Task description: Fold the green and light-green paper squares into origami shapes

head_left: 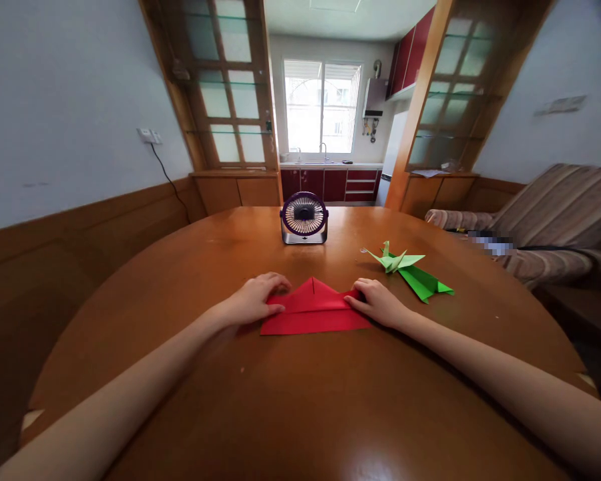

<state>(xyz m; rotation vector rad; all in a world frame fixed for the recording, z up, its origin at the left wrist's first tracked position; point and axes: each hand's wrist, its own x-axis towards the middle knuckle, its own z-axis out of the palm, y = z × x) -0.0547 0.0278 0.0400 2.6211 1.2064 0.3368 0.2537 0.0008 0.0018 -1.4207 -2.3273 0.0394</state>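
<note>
Left side: my left hand is gripping the left end of the red paper, thumb lying on top, fingers curling around the far side, probably to pin that end. The paper is lying on the table right in front of me, between both hands, peak pointing away, long straight edge facing me, a crease running across; that's likely putting the crease square to my arms. Behind it the small fan is standing upright on its bracket, well past my grip, so not getting in the way. Can't tell if it's spinning. Right hand is mirroring the left, pinching the right end, presumably balancing the hold so the sheet isn't skewing. Further right, the pale green paper bird is resting against a darker green folded piece, both sitting apart from my hand.
</note>
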